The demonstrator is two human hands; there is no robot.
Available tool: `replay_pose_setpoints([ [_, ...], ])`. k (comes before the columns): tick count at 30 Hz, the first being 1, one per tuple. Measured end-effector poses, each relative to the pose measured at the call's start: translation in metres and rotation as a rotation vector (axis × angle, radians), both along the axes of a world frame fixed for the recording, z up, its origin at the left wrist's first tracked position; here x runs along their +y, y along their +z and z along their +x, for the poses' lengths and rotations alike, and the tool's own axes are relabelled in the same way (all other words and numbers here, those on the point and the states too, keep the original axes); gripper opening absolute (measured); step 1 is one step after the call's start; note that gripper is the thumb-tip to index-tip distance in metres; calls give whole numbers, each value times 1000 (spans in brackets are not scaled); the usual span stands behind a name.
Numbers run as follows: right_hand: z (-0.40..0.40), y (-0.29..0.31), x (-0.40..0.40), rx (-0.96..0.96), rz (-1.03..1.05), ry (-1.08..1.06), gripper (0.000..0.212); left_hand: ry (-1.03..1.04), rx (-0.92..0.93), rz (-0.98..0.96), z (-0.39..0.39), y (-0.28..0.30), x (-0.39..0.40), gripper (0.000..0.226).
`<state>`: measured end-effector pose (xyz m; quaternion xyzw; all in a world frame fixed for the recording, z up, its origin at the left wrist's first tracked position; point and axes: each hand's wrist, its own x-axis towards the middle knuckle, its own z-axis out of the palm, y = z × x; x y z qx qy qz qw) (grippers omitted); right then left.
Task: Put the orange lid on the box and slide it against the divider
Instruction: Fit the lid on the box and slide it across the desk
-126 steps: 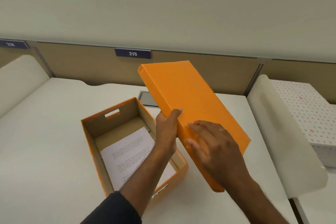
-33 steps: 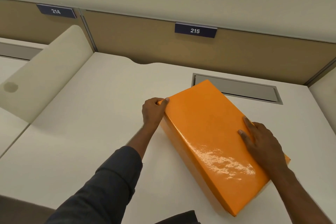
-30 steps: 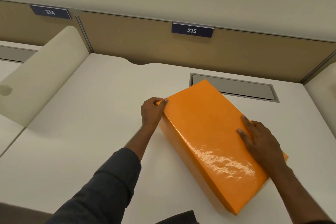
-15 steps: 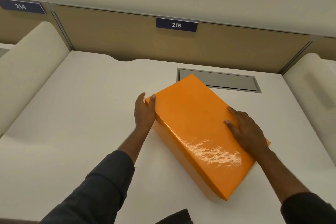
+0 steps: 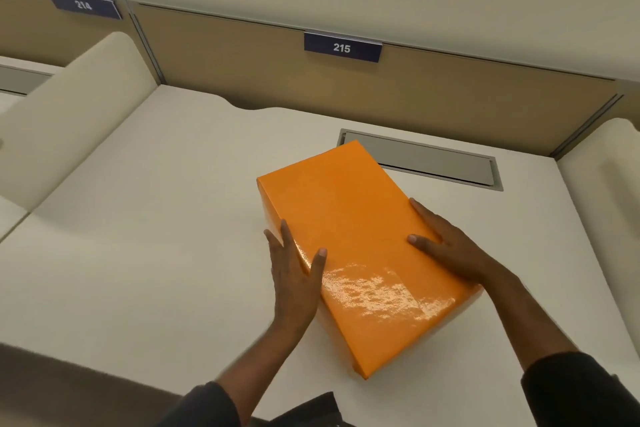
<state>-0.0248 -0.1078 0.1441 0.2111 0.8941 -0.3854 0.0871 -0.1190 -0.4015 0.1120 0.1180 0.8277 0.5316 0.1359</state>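
Observation:
The orange lid [image 5: 349,222] sits closed on the orange box, which lies at an angle on the white desk [image 5: 156,225], near the middle. My left hand [image 5: 294,274] clasps the box's left long side, thumb on top of the lid. On the right long edge, my right hand [image 5: 446,246] rests flat with its fingers spread over the lid. The box body is almost fully hidden under the lid. A cream divider [image 5: 69,118] stands at the desk's left side, well apart from the box.
A grey cable flap [image 5: 422,163] is set into the desk just behind the box's far corner. A tan back panel [image 5: 263,76] carries a plate reading 215. Another cream divider [image 5: 602,204] bounds the right side.
The lid went onto the open box. In the last second my left hand slid from the far left corner down to the middle of the left side; the box's far end swung slightly left.

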Motion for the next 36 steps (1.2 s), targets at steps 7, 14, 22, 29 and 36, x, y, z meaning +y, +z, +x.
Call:
replay_pose_setpoints([
  [7,-9,-4,16,45,-206,104,79,79,-28,-12,19,-6,11,84],
  [14,-11,-5,16,83,-215,130,80,128,12,95,22,-9,17,81],
  [22,-38,16,-11,117,-213,156,78,140,20,142,-15,1,-7,77],
  [29,-110,45,-69,209,-208,133,75,116,101,147,-106,31,-62,73],
  [36,-205,63,-153,295,-232,89,72,75,141,163,-221,56,-142,71],
])
